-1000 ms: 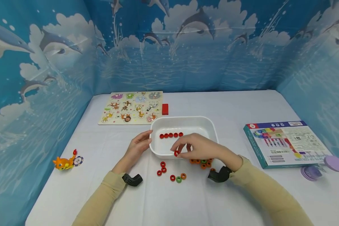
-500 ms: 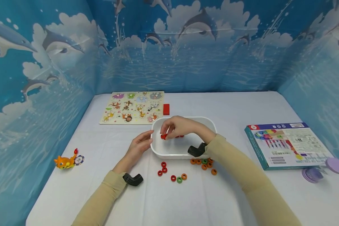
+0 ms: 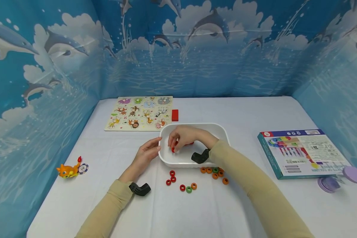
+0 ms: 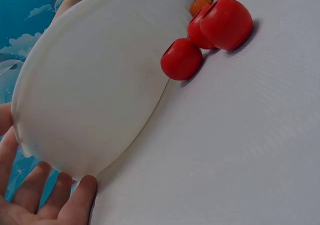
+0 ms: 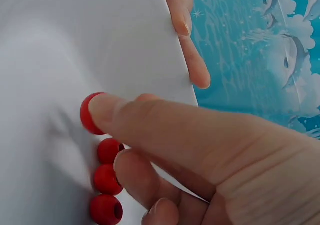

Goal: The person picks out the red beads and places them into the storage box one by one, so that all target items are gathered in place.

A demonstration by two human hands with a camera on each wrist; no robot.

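A white tray (image 3: 214,127) stands in the middle of the table. Inside it, near its left end, my right hand (image 3: 182,135) pinches a red bead (image 5: 88,114) between thumb and fingers. A row of red beads (image 5: 107,180) lies beside that bead on the tray floor, mostly hidden by the hand in the head view. My left hand (image 3: 143,155) rests against the tray's left end, fingers spread and fairly straight along the wall. Several loose red beads (image 4: 227,24) lie on the cloth just in front of the tray.
Orange beads (image 3: 215,176) and a few green beads (image 3: 188,189) lie in front of the tray. An animal puzzle board (image 3: 139,114) and a red block (image 3: 175,115) sit behind it. A boxed game (image 3: 303,153) and a purple item (image 3: 328,184) stand right, an orange toy (image 3: 67,171) left.
My right hand has carried the red bead from the tray's front edge to the left end of the row, then slightly down toward the tray's front. My left hand keeps its place.
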